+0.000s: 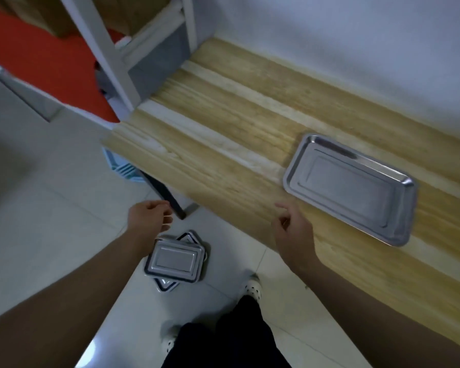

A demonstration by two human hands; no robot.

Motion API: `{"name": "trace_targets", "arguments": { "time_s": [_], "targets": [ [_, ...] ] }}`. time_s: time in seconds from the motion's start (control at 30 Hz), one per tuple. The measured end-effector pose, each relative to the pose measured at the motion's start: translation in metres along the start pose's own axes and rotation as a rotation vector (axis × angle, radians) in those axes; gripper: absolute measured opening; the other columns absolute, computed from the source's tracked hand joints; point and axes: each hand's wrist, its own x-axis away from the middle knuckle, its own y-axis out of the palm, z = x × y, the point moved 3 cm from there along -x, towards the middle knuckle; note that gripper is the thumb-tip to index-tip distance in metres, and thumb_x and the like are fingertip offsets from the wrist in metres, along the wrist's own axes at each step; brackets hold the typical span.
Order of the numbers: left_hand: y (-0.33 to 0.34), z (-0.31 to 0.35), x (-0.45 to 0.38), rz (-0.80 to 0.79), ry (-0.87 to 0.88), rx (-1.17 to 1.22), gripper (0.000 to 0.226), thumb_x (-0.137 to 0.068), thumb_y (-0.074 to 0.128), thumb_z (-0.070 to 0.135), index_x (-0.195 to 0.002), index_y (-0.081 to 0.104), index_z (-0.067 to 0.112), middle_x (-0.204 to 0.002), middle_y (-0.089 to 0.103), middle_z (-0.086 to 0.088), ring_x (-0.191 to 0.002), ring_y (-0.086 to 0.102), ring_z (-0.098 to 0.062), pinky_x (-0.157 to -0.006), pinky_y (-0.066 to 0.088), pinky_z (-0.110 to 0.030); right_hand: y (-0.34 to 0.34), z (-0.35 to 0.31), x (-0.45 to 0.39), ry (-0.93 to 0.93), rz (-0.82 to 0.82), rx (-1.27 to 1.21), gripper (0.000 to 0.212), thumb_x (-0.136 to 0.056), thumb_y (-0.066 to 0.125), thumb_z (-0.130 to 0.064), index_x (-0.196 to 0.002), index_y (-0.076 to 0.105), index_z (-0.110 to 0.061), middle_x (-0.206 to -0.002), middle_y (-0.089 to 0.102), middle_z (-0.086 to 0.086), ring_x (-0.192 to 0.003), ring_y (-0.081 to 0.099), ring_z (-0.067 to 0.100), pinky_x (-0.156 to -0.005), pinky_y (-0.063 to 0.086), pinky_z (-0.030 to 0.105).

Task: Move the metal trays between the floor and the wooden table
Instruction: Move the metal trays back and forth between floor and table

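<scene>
One rectangular metal tray [351, 188] lies flat on the wooden table [237, 134], near its front edge at the right. On the tiled floor below sits a small stack of metal trays [175, 261], the lower ones turned at an angle under the top one. My left hand [150, 216] hovers above the stack's far left corner, fingers loosely curled and holding nothing. My right hand [294, 229] floats over the table's front edge, just left of the tray on the table, fingers apart and empty.
A dark table leg [168, 197] stands beside my left hand. Behind the table's left end are a white frame [109, 57], a red panel [51, 65] and a light blue rack [122, 166] on the floor. My feet in spotted slippers [252, 285] stand close to the stack.
</scene>
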Motion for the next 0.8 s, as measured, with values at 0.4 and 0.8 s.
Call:
{"name": "trace_targets", "arguments": {
  "time_s": [0.4,0.8],
  "targets": [
    [-0.129,-0.167,-0.036,0.053,-0.307,0.161,0.010,-0.094,0.057,0.008,-0.100,0.064,0.003,-0.078,0.064,-0.011,-0.064,0.059,-0.021,-0.065,0.054,-0.030,0.168,-0.023,0.083,-0.025,-0.339,-0.018,0.025,-0.091,0.058,-0.006,-0.113,0.061,-0.018,-0.067,0.053,-0.005,-0.059,0.049,0.006,-0.064,0.043,0.025],
    [-0.091,-0.373,-0.117,0.079,-0.522,0.243,0.009,-0.093,0.061,0.010,-0.094,0.066,0.003,-0.080,0.066,-0.012,-0.067,0.061,-0.024,-0.065,0.056,-0.033,0.324,0.129,0.063,0.119,-0.494,0.199,0.023,-0.090,0.055,-0.009,-0.109,0.064,-0.018,-0.072,0.055,-0.010,-0.069,0.055,0.006,-0.065,0.041,0.020]
  ]
}}
